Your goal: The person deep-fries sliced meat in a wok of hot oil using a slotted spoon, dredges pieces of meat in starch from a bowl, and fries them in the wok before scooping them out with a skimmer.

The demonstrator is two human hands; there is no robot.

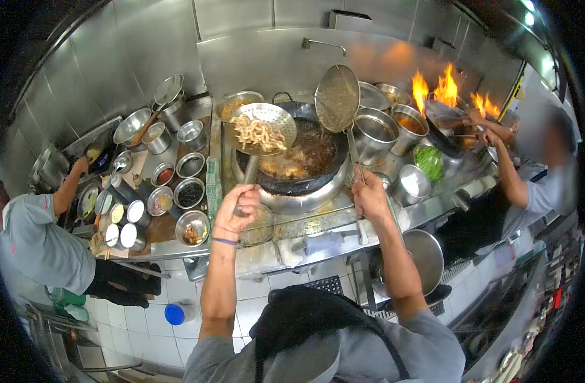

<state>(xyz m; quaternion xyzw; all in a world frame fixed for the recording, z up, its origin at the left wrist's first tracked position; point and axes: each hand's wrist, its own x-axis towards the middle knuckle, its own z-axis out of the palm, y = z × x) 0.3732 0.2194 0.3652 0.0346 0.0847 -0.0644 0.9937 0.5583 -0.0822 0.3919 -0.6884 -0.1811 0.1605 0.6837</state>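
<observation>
My left hand (238,207) is wrapped round the handle of a perforated skimmer (283,120). Pale brown strips of food (259,133) lie in its bowl, which is over the left side of a large wok (334,177). Dark, bubbling oil (308,150) fills part of this wok. In my right hand (371,195) is the long handle of a round mesh strainer (337,99), raised above the wok's right rim. I see no food in the strainer.
Bowls and tins of ingredients, including a bowl of dark pieces (189,193), crowd the left counter. Metal pots (377,127) and green vegetables (428,162) stand to the right. One co-worker (47,233) is at left; another (519,191) works near tall flames (445,86).
</observation>
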